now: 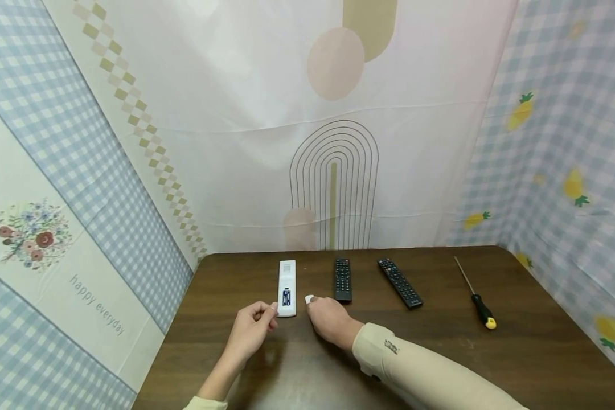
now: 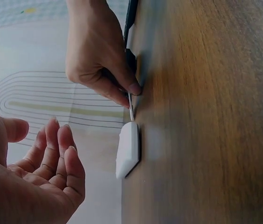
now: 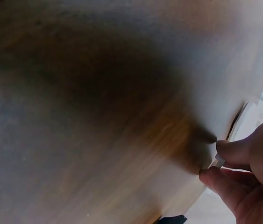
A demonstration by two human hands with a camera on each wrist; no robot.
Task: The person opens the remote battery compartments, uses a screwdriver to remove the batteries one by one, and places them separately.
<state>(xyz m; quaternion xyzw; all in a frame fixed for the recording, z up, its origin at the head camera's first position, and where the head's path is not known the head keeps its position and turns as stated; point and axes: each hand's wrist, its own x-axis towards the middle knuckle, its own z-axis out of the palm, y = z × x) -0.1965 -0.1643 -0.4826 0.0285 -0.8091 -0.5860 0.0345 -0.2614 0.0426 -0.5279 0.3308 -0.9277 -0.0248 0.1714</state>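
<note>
A white remote (image 1: 287, 273) lies back side up on the table, its battery compartment uncovered with batteries (image 1: 286, 297) inside. Just right of it, my right hand (image 1: 333, 322) pinches a small white piece (image 1: 309, 298) between thumb and fingers, low over the tabletop; the left wrist view shows this piece (image 2: 131, 108) edge-on, beyond the end of the white remote (image 2: 128, 150). My left hand (image 1: 251, 330) is beside the remote's lower left edge, and in the left wrist view its fingers (image 2: 49, 154) are relaxed and bent, holding nothing.
Right of my right hand lie a black remote (image 1: 343, 279), a second black remote (image 1: 401, 283) set at a slant, and a screwdriver (image 1: 482, 307) with a black and yellow handle. A patterned cloth (image 1: 246, 171) hangs behind the brown table (image 1: 195, 353).
</note>
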